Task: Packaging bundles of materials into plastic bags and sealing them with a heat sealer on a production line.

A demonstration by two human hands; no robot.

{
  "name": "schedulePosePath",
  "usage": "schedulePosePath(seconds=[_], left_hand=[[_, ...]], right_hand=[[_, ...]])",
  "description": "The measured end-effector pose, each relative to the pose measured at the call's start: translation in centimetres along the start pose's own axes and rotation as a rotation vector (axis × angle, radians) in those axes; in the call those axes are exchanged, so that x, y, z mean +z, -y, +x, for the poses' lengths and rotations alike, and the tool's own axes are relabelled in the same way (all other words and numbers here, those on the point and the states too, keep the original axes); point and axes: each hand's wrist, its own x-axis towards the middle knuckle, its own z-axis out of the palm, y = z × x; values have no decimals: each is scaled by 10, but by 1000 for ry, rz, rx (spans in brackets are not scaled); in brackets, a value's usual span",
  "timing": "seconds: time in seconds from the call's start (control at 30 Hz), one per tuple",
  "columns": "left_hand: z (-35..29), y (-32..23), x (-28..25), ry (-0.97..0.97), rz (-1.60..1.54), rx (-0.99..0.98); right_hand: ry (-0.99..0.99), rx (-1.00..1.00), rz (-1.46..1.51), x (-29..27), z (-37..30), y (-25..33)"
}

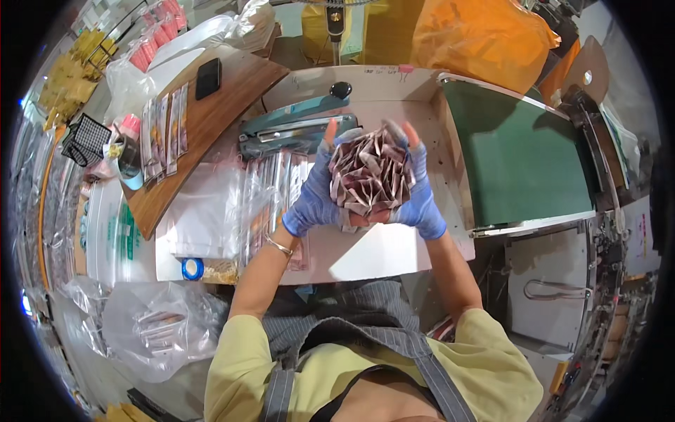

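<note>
Between my two hands is a thick bundle of slim printed packets (pixel 373 172), brownish-pink and silver, with their folded ends fanned toward me. My left hand (pixel 314 200), in a blue glove with bare fingertips, presses on its left side. On the other side my right hand (pixel 423 193), gloved alike, closes round it, and fingertips of the hands meet beneath. The bundle is held above a white tray-like worktop (pixel 380 250). Just left of my left hand lie more slim packets (pixel 281 186) in a row. Behind it sits a teal bag sealer (pixel 295 130) with a black knob.
A green conveyor belt (pixel 520 155) stands at the right. At the left, a wooden board (pixel 232 77) bears a black phone (pixel 209 79) and packets (pixel 163 133). Clear bags (pixel 204 232) and a blue tape roll (pixel 192 268) lie nearer. An orange bag (pixel 485 42) is behind.
</note>
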Motion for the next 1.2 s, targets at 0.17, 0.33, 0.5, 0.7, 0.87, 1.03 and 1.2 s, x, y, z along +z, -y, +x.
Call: schedulePosePath(seconds=[0.17, 0.33, 0.5, 0.7, 0.87, 1.03, 1.2], left_hand=[[-26, 23, 8, 111, 603, 354], [-87, 27, -4, -29, 350, -67], [-159, 115, -41, -407, -135, -185], [-213, 21, -98, -1335, 2313, 563], [-240, 28, -72, -739, 2206, 196], [-265, 86, -89, -995, 560, 370], [-209, 127, -85, -487, 8, 157]], right_hand=[[209, -101, -330, -6, -1, -4], [97, 325, -315, 39, -12, 3], [454, 847, 153, 37, -53, -70], [556, 986, 291, 100, -58, -78], [621, 881, 179, 124, -74, -140], [445, 491, 119, 131, -77, -185], [57, 615, 432, 76, -86, -156]])
